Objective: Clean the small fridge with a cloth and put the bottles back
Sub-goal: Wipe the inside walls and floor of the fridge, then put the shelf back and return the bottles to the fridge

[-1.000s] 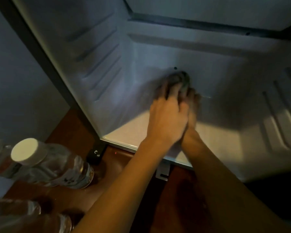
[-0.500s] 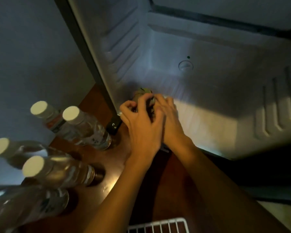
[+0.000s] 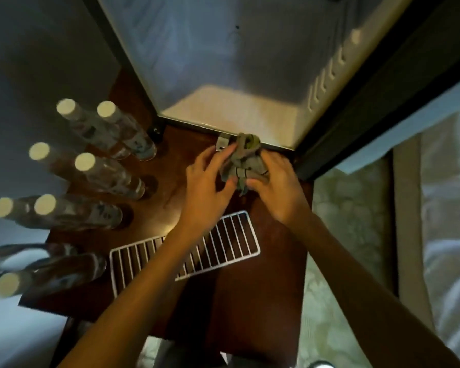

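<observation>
The rack (image 3: pixel 240 235) lies right under my wrists, so a dropped arm could snag it and shove it into the bottles (image 3: pixel 109 172) standing close on my left. My left hand (image 3: pixel 207 187) and right hand (image 3: pixel 279 189) both curl their fingers round the cloth (image 3: pixel 246 158). It is a crumpled grey-green wad, held over the table (image 3: pixel 250 301) just before the lip of the open, bare fridge (image 3: pixel 223 110).

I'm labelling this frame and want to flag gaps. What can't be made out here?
Head view only.
Labels on the bottles: blurred, unreadable.
The lowest bottle: smeared, cut by left edge.
The wire shelf: middle hidden under left forearm.
The cloth: bunched between left hand and right hand, extent unclear.
The fridge: top cut by upper edge.
</observation>
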Motion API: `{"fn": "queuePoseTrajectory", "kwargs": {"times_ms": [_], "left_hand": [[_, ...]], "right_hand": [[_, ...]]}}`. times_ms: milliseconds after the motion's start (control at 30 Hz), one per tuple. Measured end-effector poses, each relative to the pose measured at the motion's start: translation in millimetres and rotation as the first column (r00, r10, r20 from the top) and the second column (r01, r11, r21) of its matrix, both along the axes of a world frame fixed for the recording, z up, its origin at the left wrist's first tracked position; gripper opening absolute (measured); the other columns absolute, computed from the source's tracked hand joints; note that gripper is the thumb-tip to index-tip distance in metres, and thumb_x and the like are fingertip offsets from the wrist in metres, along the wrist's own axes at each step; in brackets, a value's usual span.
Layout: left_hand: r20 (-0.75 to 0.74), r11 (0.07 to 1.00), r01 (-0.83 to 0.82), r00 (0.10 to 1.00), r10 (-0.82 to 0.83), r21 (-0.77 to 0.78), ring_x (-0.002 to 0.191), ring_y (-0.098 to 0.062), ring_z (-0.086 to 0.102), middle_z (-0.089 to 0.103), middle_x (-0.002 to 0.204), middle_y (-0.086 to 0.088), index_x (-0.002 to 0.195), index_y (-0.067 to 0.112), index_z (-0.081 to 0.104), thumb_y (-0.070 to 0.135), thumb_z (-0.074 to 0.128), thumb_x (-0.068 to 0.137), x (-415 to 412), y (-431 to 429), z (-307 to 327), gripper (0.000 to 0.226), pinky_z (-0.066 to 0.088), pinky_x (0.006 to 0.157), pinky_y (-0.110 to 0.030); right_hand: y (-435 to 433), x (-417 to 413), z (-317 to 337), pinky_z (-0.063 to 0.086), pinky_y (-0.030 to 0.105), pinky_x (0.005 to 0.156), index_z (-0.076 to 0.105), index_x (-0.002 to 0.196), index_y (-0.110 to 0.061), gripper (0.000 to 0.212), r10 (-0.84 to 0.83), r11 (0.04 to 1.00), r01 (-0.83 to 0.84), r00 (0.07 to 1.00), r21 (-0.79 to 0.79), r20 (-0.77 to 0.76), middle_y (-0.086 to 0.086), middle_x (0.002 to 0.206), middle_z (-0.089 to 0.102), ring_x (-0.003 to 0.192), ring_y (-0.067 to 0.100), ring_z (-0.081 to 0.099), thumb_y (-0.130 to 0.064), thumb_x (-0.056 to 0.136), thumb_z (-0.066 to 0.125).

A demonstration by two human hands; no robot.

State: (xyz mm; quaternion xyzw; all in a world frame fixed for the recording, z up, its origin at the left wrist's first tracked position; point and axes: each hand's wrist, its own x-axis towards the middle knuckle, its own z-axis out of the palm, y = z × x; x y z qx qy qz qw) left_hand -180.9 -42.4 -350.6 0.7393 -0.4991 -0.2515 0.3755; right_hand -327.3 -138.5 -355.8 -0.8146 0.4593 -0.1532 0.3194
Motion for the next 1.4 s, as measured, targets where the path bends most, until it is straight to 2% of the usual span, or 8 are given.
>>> {"fn": "queuePoseTrajectory", "kwargs": {"times_ms": [200,367,567,767,1000,1133,1267,1400], "left_hand": [[-0.315,0.97,0.241,0.923,-0.222,0.024,0.127,-0.007,0.05,0.052,0.138,0.008,0.143,0.03,0.045,0.008,0.063,0.092,-56,37,-4,0.058,0.051,0.101,-0.039],[-0.319,0.948,0.31,0.908,-0.273,0.071,0.12,0.001,0.053,0.058,0.132,0.011,0.136,0.025,0.056,0.014,0.07,0.089,-85,101,-15,0.05,0.049,0.097,-0.021],[-0.151,0.927,0.251,0.965,-0.216,0.277,0.103,-0.015,0.062,0.066,0.113,0.001,0.112,0.016,0.064,0.015,0.079,0.079,-83,139,-41,0.036,0.051,0.084,-0.027],[-0.059,0.917,0.3,0.954,-0.295,0.263,0.099,0.002,0.054,0.067,0.113,0.004,0.115,0.02,0.064,0.009,0.071,0.084,-75,149,-31,0.033,0.039,0.083,-0.011],[-0.003,0.903,-0.268,0.958,0.286,0.337,0.084,-0.009,0.061,0.062,0.091,0.006,0.092,0.021,0.055,-0.004,0.059,0.088,-13,206,-18,0.026,0.041,0.067,-0.012],[0.117,0.77,-0.531,0.842,0.527,0.353,0.096,-0.027,0.058,0.06,0.101,-0.012,0.095,0.011,0.056,-0.008,0.062,0.084,19,243,-20,0.023,0.044,0.08,-0.024],[0.135,0.687,-0.587,0.793,0.594,0.429,0.105,-0.034,0.055,0.058,0.109,-0.018,0.105,0.003,0.056,-0.004,0.062,0.086,27,254,-28,0.021,0.041,0.084,-0.032],[0.091,0.667,-0.545,0.804,0.587,0.508,0.116,-0.032,0.045,0.048,0.122,-0.019,0.118,0.002,0.046,-0.002,0.059,0.09,16,244,-31,0.03,0.037,0.087,-0.029]], "right_hand": [[84,-70,-7,0.05,0.045,0.099,0.046,0.137,-0.026,0.06,-0.195,0.946,0.177,0.98,0.272,0.041,-0.005,0.13,0.054,0.12,0.017,0.054,-0.047,0.083,0.056],[164,-117,-11,0.051,0.035,0.099,0.045,0.134,-0.032,0.055,-0.288,0.851,0.246,0.957,0.465,0.022,-0.006,0.127,0.058,0.116,0.011,0.058,-0.031,0.086,0.072],[199,-120,-45,0.041,0.046,0.104,0.029,0.148,-0.02,0.072,-0.009,0.956,0.072,0.976,0.284,-0.216,0.003,0.145,0.037,0.124,0.023,0.038,-0.042,0.089,0.065],[202,-120,-41,0.036,0.049,0.105,0.033,0.143,-0.021,0.081,0.044,0.989,0.009,0.937,0.151,-0.346,0.002,0.144,0.038,0.129,0.028,0.034,-0.069,0.079,0.046],[158,-105,-16,0.05,0.045,0.087,0.065,0.104,-0.013,0.038,-0.083,0.991,0.079,0.996,0.105,0.034,0.002,0.108,0.057,0.101,0.019,0.052,-0.043,0.1,0.043],[119,-65,-11,0.052,0.04,0.086,0.062,0.101,-0.017,0.01,-0.14,0.972,0.148,0.988,0.18,-0.058,0.0,0.103,0.056,0.096,0.019,0.057,-0.02,0.098,0.053],[94,-26,-21,0.052,0.043,0.09,0.056,0.125,-0.006,0.033,-0.083,0.923,0.2,0.937,0.328,-0.34,0.013,0.117,0.059,0.103,0.029,0.06,-0.023,0.097,0.056],[97,-6,-31,0.054,0.045,0.088,0.054,0.12,-0.006,0.031,-0.035,0.904,0.212,0.901,0.37,-0.432,0.016,0.113,0.063,0.101,0.033,0.063,-0.023,0.094,0.057]]}}
